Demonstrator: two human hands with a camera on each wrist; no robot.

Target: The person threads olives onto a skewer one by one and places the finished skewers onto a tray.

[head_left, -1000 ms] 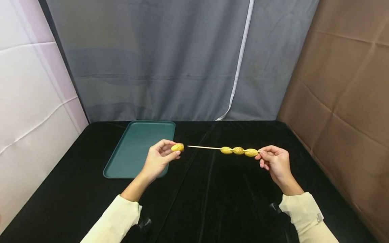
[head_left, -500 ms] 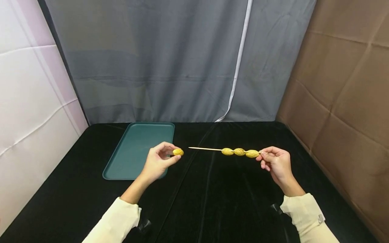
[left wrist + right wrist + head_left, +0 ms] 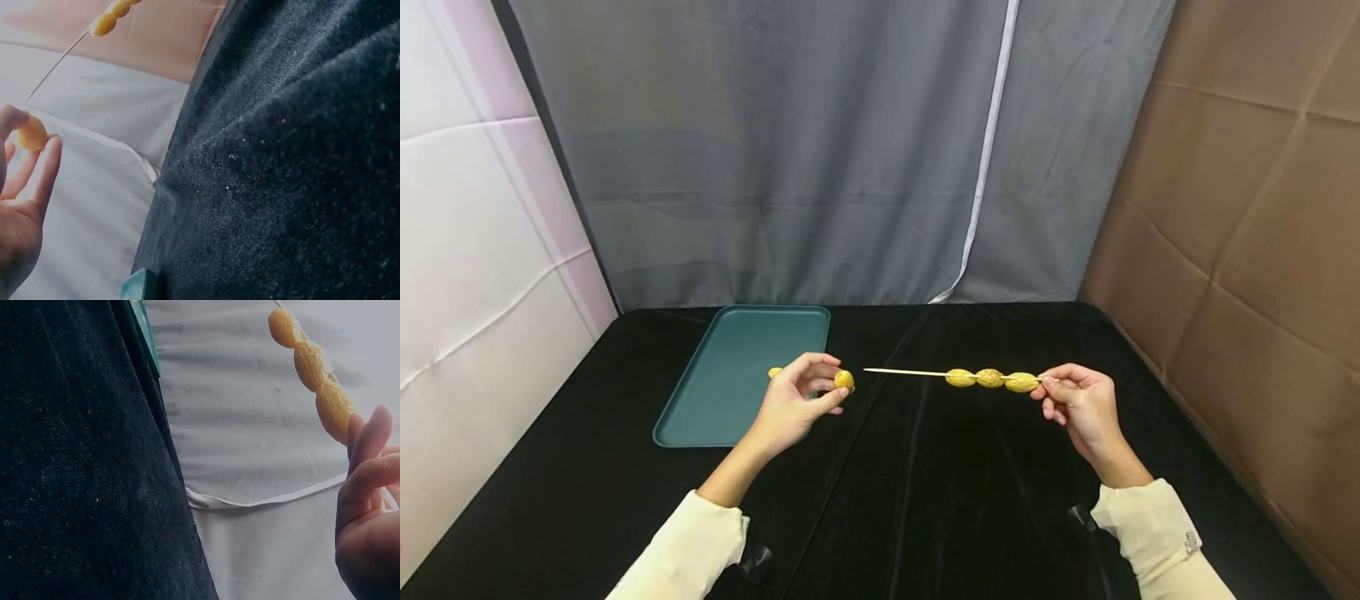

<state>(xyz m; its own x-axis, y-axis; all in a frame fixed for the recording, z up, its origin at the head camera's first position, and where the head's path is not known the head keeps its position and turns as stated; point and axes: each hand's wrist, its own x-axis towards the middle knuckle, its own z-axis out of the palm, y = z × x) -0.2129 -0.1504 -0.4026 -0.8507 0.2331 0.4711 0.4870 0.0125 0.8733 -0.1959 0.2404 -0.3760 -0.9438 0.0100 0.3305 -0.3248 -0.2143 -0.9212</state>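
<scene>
Your right hand [image 3: 1078, 402] pinched the skewer [image 3: 910, 372] at 3 o'clock | your left hand [image 3: 790, 407] pinched a yellow piece [image 3: 844, 380], off the tip at 8 o'clock | step: apparently alignment | next likely needed centring

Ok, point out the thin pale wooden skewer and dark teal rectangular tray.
Thin pale wooden skewer [image 3: 905, 372]: head view, middle of its bare stretch.
Dark teal rectangular tray [image 3: 733, 377]: head view, bare floor near its middle.
</scene>
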